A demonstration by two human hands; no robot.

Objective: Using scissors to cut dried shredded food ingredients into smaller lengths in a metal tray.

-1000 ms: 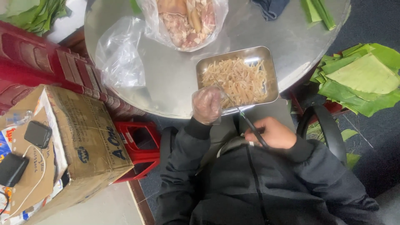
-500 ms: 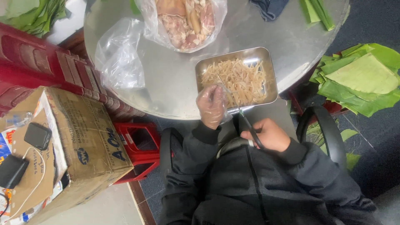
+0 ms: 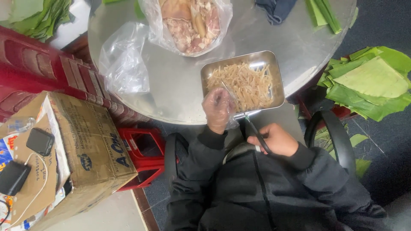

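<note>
My left hand wears a thin clear plastic glove and is closed on a few pale shredded strips at the near edge of a rectangular metal tray. The tray holds a heap of pale shredded strips and sits on a round metal table. My right hand is bare, held below the table edge, and grips black-handled scissors whose blades point up toward the gloved hand and the tray.
A clear bag of raw meat pieces and an empty crumpled clear bag lie on the table. Stacked green leaves rest at the right. A cardboard box, a red plastic stool and red crates stand at the left.
My left hand shifted slightly right along the tray's near edge, holding strips. My right hand with the scissors stayed near my chest, blades angled up toward it.
</note>
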